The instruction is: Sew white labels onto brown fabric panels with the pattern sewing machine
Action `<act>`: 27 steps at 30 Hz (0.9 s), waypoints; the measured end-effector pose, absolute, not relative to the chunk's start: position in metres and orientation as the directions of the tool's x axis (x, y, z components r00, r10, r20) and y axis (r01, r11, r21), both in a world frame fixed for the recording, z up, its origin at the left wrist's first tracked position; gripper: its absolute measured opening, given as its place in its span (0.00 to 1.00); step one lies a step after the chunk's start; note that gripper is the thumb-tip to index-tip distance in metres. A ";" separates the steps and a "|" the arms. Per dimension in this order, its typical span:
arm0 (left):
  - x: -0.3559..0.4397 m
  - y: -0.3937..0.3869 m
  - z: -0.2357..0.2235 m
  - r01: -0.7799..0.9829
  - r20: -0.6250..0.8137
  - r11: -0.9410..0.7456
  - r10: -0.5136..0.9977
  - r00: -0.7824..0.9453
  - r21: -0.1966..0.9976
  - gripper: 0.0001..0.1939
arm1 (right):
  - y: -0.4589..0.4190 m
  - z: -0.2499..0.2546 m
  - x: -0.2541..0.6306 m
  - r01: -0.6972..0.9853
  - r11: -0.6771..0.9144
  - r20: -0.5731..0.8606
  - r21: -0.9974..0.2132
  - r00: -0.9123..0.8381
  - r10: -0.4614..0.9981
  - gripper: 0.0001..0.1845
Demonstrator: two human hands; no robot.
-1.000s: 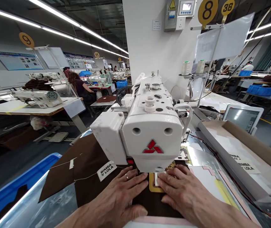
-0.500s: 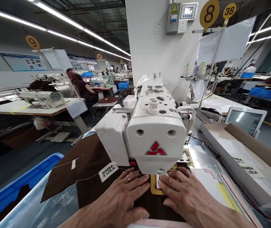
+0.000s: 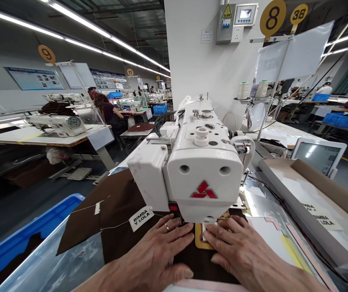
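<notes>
A white sewing machine [image 3: 202, 174] with a red three-diamond mark stands right in front of me. Dark brown fabric [image 3: 115, 202] lies under its head and spreads to the left, with a white sewn label [image 3: 141, 218] on it. My left hand [image 3: 158, 251] lies flat on the fabric, fingers stretched toward the needle area, a ring on one finger. My right hand [image 3: 237, 251] also rests flat, its fingertips beside a yellow frame [image 3: 199, 242] and a small white label piece [image 3: 204, 232] under the machine head.
A blue bin [image 3: 24, 239] sits at the lower left. A long cardboard tray [image 3: 323, 202] holding printed labels lies on the right, with a small screen [image 3: 318, 156] behind it. Thread cones [image 3: 242, 90] stand at the back. Other people work at distant tables.
The view has shifted slightly, so everything sits a little further right. Both hands stay flat on the fabric in the same place under the machine head.
</notes>
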State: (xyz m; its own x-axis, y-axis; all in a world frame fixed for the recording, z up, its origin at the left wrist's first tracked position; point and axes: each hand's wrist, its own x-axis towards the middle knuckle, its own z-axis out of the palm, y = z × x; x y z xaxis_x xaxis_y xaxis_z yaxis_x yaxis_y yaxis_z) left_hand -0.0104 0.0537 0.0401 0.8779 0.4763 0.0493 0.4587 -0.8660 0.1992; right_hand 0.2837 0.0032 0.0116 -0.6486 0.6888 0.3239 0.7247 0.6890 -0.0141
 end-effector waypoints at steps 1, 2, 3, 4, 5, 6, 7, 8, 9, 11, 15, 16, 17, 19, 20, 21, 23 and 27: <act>-0.010 0.054 0.041 0.462 0.042 -0.864 0.479 0.877 0.201 0.35 | 0.004 0.014 0.284 0.719 0.695 0.300 -0.024 -0.658 0.691 0.22; -0.010 0.054 0.041 0.464 0.037 -0.862 0.480 0.876 0.204 0.35 | 0.004 0.017 0.284 0.716 0.697 0.280 -0.034 -0.663 0.695 0.22; -0.010 0.054 0.042 0.464 0.034 -0.862 0.480 0.876 0.205 0.36 | 0.005 0.019 0.284 0.717 0.695 0.265 -0.045 -0.662 0.701 0.23; -0.009 0.054 0.042 0.465 0.034 -0.862 0.481 0.876 0.204 0.36 | 0.006 0.020 0.284 0.719 0.693 0.253 -0.056 -0.661 0.706 0.23; -0.009 0.054 0.042 0.465 0.036 -0.862 0.481 0.876 0.203 0.35 | 0.006 0.021 0.285 0.719 0.691 0.245 -0.066 -0.660 0.710 0.23; -0.010 0.054 0.041 0.464 0.038 -0.862 0.481 0.876 0.203 0.35 | 0.006 0.021 0.285 0.720 0.691 0.241 -0.073 -0.659 0.712 0.24; -0.010 0.054 0.041 0.465 0.039 -0.862 0.481 0.876 0.201 0.35 | 0.007 0.021 0.285 0.719 0.691 0.242 -0.076 -0.659 0.712 0.24; -0.010 0.054 0.041 0.465 0.042 -0.863 0.481 0.876 0.198 0.34 | 0.006 0.020 0.286 0.718 0.692 0.243 -0.078 -0.659 0.712 0.24; -0.010 0.054 0.040 0.463 0.042 -0.864 0.479 0.877 0.195 0.34 | 0.006 0.019 0.286 0.719 0.691 0.246 -0.080 -0.657 0.712 0.24; -0.011 0.054 0.040 0.463 0.031 -0.864 0.477 0.878 0.197 0.34 | 0.006 0.018 0.286 0.723 0.685 0.255 -0.089 -0.649 0.717 0.24; -0.013 0.053 0.036 0.465 0.038 -0.857 0.484 0.874 0.222 0.35 | 0.006 0.016 0.287 0.714 0.690 0.287 -0.120 -0.640 0.713 0.22; -0.014 0.053 0.034 0.463 0.051 -0.856 0.486 0.873 0.228 0.36 | 0.006 0.016 0.287 0.712 0.692 0.292 -0.123 -0.640 0.710 0.22; -0.014 0.053 0.033 0.461 0.063 -0.856 0.487 0.871 0.232 0.36 | 0.006 0.016 0.287 0.711 0.692 0.295 -0.122 -0.640 0.710 0.22; -0.015 0.054 0.029 0.461 0.072 -0.857 0.488 0.870 0.232 0.37 | 0.007 0.017 0.286 0.713 0.692 0.292 -0.114 -0.642 0.709 0.22; -0.016 0.054 0.028 0.462 0.073 -0.857 0.489 0.869 0.227 0.38 | 0.007 0.016 0.286 0.713 0.693 0.289 -0.107 -0.645 0.708 0.21; -0.016 0.054 0.026 0.464 0.074 -0.858 0.489 0.869 0.222 0.38 | 0.007 0.016 0.286 0.712 0.695 0.286 -0.098 -0.649 0.705 0.21; -0.016 0.055 0.025 0.463 0.083 -0.860 0.488 0.869 0.215 0.38 | 0.008 0.016 0.286 0.712 0.697 0.285 -0.080 -0.654 0.701 0.21; -0.014 0.055 0.030 0.471 0.055 -0.855 0.492 0.869 0.216 0.37 | 0.007 0.017 0.286 0.715 0.696 0.290 -0.069 -0.653 0.700 0.22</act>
State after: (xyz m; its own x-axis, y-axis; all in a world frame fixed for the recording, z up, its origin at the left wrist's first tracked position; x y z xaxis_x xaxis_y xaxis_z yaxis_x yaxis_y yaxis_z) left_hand -0.0142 0.0545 0.0301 0.8688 0.4921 0.0552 0.4708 -0.8554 0.2161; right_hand 0.2860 0.0069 0.0168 -0.6532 0.6996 0.2896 0.7148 0.6959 -0.0691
